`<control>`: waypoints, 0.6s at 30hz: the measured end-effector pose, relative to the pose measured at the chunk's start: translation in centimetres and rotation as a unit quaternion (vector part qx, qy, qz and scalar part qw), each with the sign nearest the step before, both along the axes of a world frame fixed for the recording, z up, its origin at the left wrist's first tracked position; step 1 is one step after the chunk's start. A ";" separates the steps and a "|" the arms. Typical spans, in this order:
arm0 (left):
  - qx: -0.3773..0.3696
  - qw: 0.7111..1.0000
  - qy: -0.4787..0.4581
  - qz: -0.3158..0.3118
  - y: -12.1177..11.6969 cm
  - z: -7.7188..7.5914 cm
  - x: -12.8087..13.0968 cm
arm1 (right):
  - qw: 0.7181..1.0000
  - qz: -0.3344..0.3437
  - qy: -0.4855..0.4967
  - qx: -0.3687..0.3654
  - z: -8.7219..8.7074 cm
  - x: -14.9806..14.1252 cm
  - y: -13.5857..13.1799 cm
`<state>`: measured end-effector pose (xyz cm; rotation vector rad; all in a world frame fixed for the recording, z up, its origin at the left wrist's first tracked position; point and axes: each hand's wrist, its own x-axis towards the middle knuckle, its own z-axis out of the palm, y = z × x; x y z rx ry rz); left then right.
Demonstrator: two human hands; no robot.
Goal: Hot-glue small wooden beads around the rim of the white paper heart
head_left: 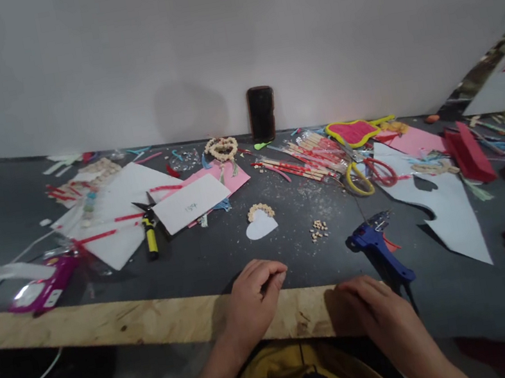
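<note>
My left hand (258, 292) rests at the table's front edge, its thumb and forefinger closed together. Whether anything small is between the fingertips is hidden. To the right, my right hand (375, 304) lies over the wooden edge strip with its fingers stretched out, holding nothing I can see. Beyond my left hand lies a white paper heart (261, 224). A curved row of small wooden pieces (260, 210) runs along its upper edge. A small pile of cut wooden pieces (318, 230) is right of the heart. Near my right hand lies a blue glue gun (380, 249).
A phone (262, 113) leans on the grey wall. Yellow-and-red scissors (359, 179), patterned sticks (298, 168) and cut white paper (456, 211) lie right. Black-and-yellow pliers (149, 233), a white card (191, 204) and a purple glue gun (47, 287) with a cable lie left.
</note>
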<state>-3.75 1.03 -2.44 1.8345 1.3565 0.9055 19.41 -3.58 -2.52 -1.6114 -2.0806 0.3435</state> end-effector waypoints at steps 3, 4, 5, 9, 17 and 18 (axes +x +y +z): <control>-0.001 1.000 0.000 0.002 -0.1 0.1 0.1 | 0.997 -0.052 -0.029 0.043 0.1 0.5 0.4; -0.001 1.000 0.001 0.000 -0.1 0.1 0.1 | 0.996 -0.061 -0.036 0.051 0.2 0.9 0.6; -0.002 1.000 0.001 -0.002 -0.1 0.1 0.2 | 0.995 -0.067 -0.041 0.059 0.4 1.3 0.7; 0.001 1.000 0.001 -0.005 -0.1 -0.1 0.4 | 0.986 -0.113 -0.072 0.095 1.2 3.4 1.0; -0.006 1.000 0.012 -0.026 -0.2 0.5 1.2 | 0.970 -0.089 -0.213 0.077 0.7 3.6 1.0; -0.007 1.000 0.013 -0.028 -0.2 0.6 1.2 | 0.967 -0.098 -0.224 0.072 0.5 3.3 1.0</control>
